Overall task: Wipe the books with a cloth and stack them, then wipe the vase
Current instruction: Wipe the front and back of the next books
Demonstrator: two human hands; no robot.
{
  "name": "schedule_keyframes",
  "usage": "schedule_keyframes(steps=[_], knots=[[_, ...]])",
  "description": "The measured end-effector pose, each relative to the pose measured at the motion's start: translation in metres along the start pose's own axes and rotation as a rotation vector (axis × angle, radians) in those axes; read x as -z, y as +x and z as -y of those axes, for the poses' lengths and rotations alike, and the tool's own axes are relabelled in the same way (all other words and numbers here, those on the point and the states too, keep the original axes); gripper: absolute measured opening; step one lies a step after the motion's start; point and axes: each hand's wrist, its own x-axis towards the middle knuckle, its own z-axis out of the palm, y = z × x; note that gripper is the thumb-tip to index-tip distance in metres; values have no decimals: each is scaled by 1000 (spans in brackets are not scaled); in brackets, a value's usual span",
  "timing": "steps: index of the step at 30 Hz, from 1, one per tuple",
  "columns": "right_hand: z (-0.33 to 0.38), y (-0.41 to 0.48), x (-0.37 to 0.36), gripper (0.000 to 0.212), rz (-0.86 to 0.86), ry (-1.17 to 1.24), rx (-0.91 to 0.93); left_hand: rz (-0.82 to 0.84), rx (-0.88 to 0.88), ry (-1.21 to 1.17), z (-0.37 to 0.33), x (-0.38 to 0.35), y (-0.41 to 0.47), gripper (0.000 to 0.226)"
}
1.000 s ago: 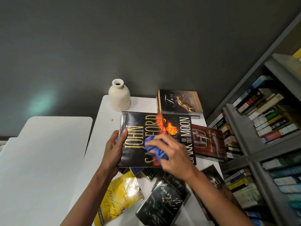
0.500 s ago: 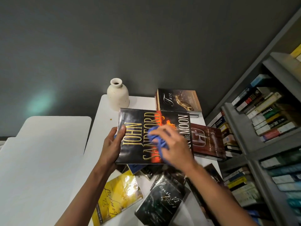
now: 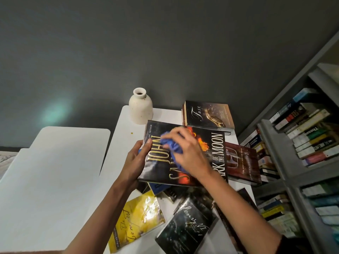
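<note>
Above white table (image 3: 126, 136), right hand (image 3: 190, 154) presses cloth (image 3: 171, 145) onto left-held book (image 3: 216, 151)

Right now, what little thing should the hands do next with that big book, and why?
Probably sweep the blue cloth across toward the MOON end of the big dark book. The right hand presses the cloth near the cover's top left, so that end looks unwiped, while the left hand steadies the book's left edge above the scattered books.

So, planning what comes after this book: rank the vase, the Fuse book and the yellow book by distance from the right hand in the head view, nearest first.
1. Fuse book, behind the right hand, to the right.
2. Vase, back left.
3. Yellow book, front left.
</note>
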Motion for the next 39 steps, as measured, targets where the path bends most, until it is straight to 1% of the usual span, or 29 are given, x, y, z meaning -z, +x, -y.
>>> schedule_keyframes(steps=[1,2,3,6,7,8,9,11,13,14,16,18,19,21,23,24,25,27,29,31,32,33,36,37,39], knots=[[-2,7,1,34,-40,-17,-39,1,5,-11,-2,-2,0,26],[1,6,-1,34,-44,-24,-51,1,-6,-6,-4,-2,0,27],[9,-1,-4,37,-8,-23,-23,4,-25,13,-7,-2,1,26],[38,-43,-12,38,186,58,167,3,-50,12,-6,0,0,24],[38,-45,-10,36,226,66,199,1,-46,22,-5,0,-1,25],[32,-37,-6,35,223,49,200,-3,-33,43,-4,0,-2,27],[22,-22,-2,33,173,13,162,-3,-22,48,-2,-1,-2,28],[1,8,7,29,11,-64,38,-6,10,16,1,-6,-4,26],[-1,14,6,30,-63,-93,-26,-22,8,8,1,-7,-3,26],[7,6,0,34,-45,-95,-14,-23,-10,22,0,-7,-3,28],[29,-23,-12,40,64,-44,93,-21,-47,48,-1,-5,-4,30],[34,-38,-14,36,137,-10,160,-9,-61,62,0,-2,-6,28],[27,-33,-11,30,106,-15,154,-9,-56,71,1,-2,-7,27],[5,-16,0,23,-65,-87,43,-10,-38,76,2,-2,-10,28],[-15,0,11,25,-232,-141,-159,0,-20,74,2,-2,-11,28],[-17,4,12,25,-277,-147,-233,5,-16,74,2,-2,-11,28],[-14,7,7,26,-295,-159,-256,14,-15,70,0,-2,-11,27],[3,16,-10,24,-248,-159,-170,45,-16,61,-2,-4,-11,28],[24,24,-24,25,-145,-81,-57,53,-32,90,-2,-8,-11,32],[28,29,-21,27,-67,-11,-12,35,-53,111,-2,-7,-13,33],[22,28,-15,27,-54,-12,-12,32,-51,95,-3,-6,-14,32],[13,25,-8,27,-64,-29,-30,39,-46,77,-3,-4,-16,31],[-9,15,5,25,-185,-49,-117,54,-38,67,-5,0,-21,30],[-7,17,3,23,-209,-50,-117,60,-35,59,-4,-1,-21,31],[7,27,-9,23,-202,-58,-79,71,-27,57,-2,-5,-23,33]])
